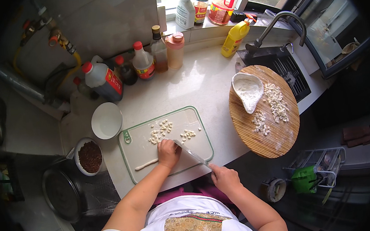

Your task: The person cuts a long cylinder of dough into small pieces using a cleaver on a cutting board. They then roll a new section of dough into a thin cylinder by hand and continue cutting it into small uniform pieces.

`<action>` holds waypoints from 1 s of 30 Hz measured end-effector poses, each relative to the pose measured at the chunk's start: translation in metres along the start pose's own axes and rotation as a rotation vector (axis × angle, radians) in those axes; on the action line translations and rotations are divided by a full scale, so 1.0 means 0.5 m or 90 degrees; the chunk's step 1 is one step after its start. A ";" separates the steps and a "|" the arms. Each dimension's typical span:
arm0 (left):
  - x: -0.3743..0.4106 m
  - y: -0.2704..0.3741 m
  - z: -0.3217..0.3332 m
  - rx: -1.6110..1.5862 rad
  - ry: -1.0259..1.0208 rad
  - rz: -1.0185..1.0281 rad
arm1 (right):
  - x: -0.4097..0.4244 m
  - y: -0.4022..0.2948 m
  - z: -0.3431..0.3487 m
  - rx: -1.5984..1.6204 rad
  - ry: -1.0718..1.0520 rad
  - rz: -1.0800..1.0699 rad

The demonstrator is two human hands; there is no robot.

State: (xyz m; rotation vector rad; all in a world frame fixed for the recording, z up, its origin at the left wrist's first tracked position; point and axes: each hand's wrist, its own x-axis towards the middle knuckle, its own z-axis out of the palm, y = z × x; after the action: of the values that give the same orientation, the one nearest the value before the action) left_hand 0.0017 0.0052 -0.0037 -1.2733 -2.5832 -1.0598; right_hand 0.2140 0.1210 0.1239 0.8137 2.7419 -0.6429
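My left hand (169, 152) rests on a cutting board (136, 153) with a green rim, its fingers closed over a thin rope of dough (146, 164). The rope's free end sticks out to the left of the hand. In my right hand (226, 179) is the handle of a kitchen knife (193, 154). Its blade slants across the board, tip beside my left fingers. Beyond the fingers lies a loose group of small dough pieces (165, 126). A smaller group of dough pieces (188, 134) sits right of the blade tip. The left fingertips are partly hidden.
A round slatted board (245, 132) at right overhangs the counter edge, carrying floured dough pieces (277, 103) and a flour-coated scoop-shaped vessel (248, 89). Left stand a white bowl (106, 121) and a bowl of dark crumbly food (90, 157). Sauce bottles (143, 65) line the back; a sink (287, 68) is far right.
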 end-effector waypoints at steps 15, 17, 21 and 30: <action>-0.004 -0.003 -0.009 -0.019 0.009 0.014 | 0.056 0.005 0.053 0.068 0.047 -0.015; -0.006 -0.005 -0.011 -0.021 0.008 0.015 | 0.049 0.001 0.046 0.074 0.066 -0.004; -0.003 0.004 -0.015 -0.017 0.006 -0.012 | 0.023 -0.008 0.019 0.027 0.031 -0.024; -0.005 -0.017 -0.002 0.017 0.002 -0.001 | 0.012 -0.007 0.024 -0.025 0.039 -0.055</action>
State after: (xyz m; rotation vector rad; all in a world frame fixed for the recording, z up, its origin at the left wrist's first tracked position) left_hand -0.0029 -0.0008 -0.0084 -1.2636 -2.5879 -1.0225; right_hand 0.2081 0.1155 0.1125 0.7208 2.8490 -0.5868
